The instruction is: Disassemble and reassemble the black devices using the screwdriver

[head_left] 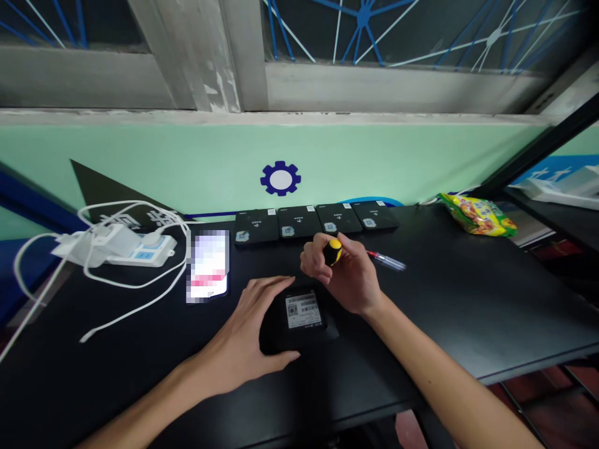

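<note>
A flat black box-shaped device (329, 335) with a white printed label lies on the table in front of me. My left hand (243, 340) curves around its left side, fingers stretched along the far edge and thumb along the near edge. Whether the fingertips press on it I cannot tell. Above the device's far right corner, my right hand (349, 274) is closed around a screwdriver (333, 251) with a yellow and black handle, its butt end towards me. The hand hides its shaft and tip. Behind that hand lies a second screwdriver (389, 260) with a clear handle and red collar.
Several similar black boxes (298, 223) stand in a row by the green wall. At left are a phone (208, 265) with a lit, blurred screen and a white power strip (145, 249) with tangled cables. A yellow-green snack bag (480, 215) sits at the back right.
</note>
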